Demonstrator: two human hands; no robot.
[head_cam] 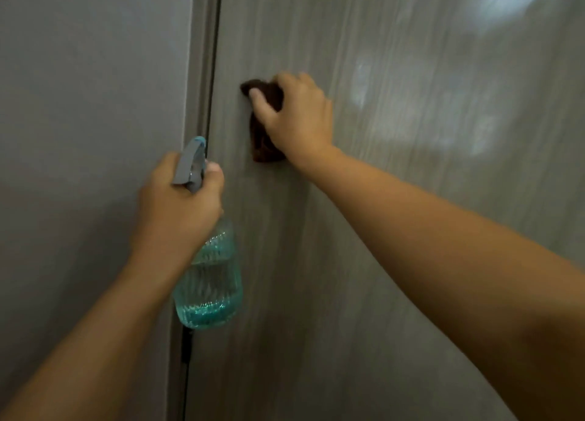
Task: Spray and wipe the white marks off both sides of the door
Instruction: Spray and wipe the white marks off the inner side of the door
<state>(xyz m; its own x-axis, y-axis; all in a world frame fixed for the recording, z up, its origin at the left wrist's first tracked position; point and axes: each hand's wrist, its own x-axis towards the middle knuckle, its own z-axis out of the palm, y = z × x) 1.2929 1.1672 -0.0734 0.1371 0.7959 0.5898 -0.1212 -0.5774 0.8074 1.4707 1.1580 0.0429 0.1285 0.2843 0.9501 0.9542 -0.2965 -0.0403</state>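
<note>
Right hand point(296, 116) pressing soft brown cloth point(262, 142) on door point(395, 262), frame centre; left hand point(177, 205) gripping light spray bottle point(209, 281) by its neck. White marks point(443, 113) upper right, probably.

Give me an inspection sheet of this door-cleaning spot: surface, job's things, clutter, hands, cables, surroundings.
Surface: grey wood-grain door, closed or nearly so against its frame; pale whitish patches show right of the cloth and at the top right; whether marks or glare cannot be told.
Job's things: brown cloth pressed on the door near its left edge; clear spray bottle with a grey trigger head, part full of bluish liquid, held off the door.
Clutter: nothing seen.
Hands: right hand holds the cloth against the door; left hand has its grip round the bottle's neck.
Cables: nothing seen.
Surroundings: plain grey wall left of the frame.
</note>
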